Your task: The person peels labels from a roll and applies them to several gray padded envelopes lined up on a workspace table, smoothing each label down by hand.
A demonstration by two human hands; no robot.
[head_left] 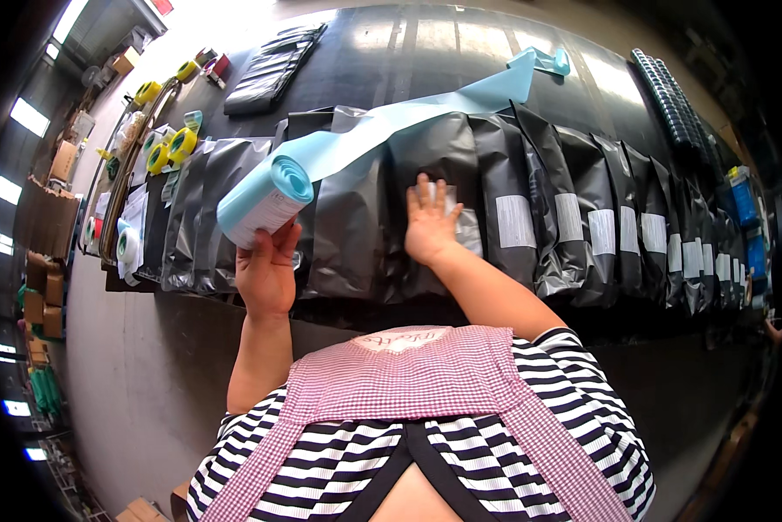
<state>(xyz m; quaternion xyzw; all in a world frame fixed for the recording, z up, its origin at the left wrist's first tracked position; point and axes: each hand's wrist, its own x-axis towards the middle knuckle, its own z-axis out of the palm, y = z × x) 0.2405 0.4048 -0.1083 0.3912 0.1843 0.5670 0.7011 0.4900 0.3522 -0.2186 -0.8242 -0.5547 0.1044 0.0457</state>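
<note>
My left hand [269, 270] grips a roll of light blue labels [256, 204] from below, thumb and fingers closed round its lower end. From the roll a long blue backing strip [408, 117] runs up and to the right, across the tops of the bags, and ends in a curl on the table. My right hand [432, 224] lies flat, fingers spread, over a white label [467, 228] on a black plastic mailing bag [434, 152]. Part of that label is hidden under the hand. Farther right, a black bag [500, 165] bears a white label [515, 221].
Several labelled black bags [582, 174] line the table's near edge to the right. Plain black bags [347, 226] stand left. Flat black bags [273, 70] lie on the dark table [391, 52]. Yellow tape rolls [182, 144] sit at left; a dark patterned roll [669, 100] lies far right.
</note>
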